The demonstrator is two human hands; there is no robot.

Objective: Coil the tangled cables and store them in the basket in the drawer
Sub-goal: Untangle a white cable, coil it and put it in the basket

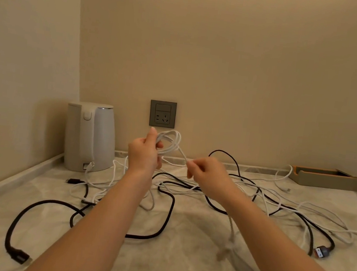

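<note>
Marble-patterned counter (179, 270) ran back to beige walls, with a white kettle (90, 138) in the far left corner, a grey wall socket (162, 113) behind the hands and a shallow open box (327, 178) at the far right. Raised over the middle, the left hand (142, 153) gripped several loops of a white cable coil (173, 140), fingers curled round them. Just right of it, the right hand (206, 172) pinched the strand running off that coil. Beneath both forearms black cables (173, 206) and thin white cables (90, 167) lay tangled across the counter, a USB plug (320, 252) at the near right.
</note>
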